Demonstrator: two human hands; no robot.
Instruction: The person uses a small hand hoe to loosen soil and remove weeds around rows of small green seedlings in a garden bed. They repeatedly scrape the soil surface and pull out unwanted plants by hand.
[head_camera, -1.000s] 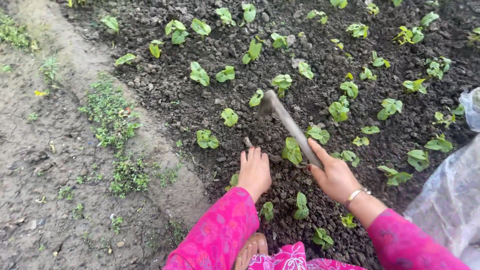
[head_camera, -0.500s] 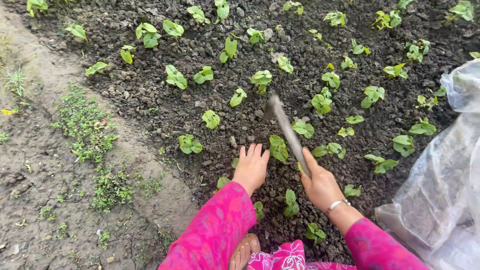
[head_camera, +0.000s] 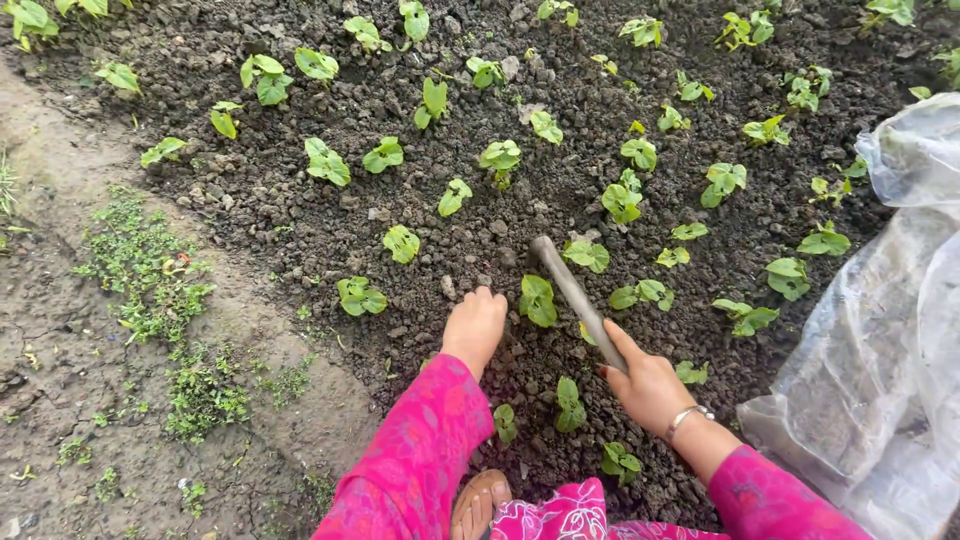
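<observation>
Left of the dark seedbed (head_camera: 330, 215) runs a pale, packed dirt path (head_camera: 60, 330) with a patch of small weeds (head_camera: 150, 275) along the bed's edge. Inside the seedbed, near its left margin, a two-leaved seedling (head_camera: 360, 296) stands in crumbly soil. Just right of it, the left hand (head_camera: 474, 326) presses down on the soil of the bed, fingers curled together with their tips in the clods; it grips nothing that shows. Its sleeve (head_camera: 420, 455) is bright pink with a pattern. Just right of that hand a broader-leaved seedling (head_camera: 538, 300) stands in the bed, between the hand and the tool. The right hand (head_camera: 648, 385) is closed around the lower end of a grey metal hand hoe (head_camera: 575, 295), index finger stretched along the shaft; the tool slants up and to the left, its tip set into the seedbed's soil near another seedling (head_camera: 588, 254). A pale bangle (head_camera: 688, 418) circles the wrist. At the right edge of the seedbed lies a crumpled clear plastic sheet (head_camera: 880, 340).
</observation>
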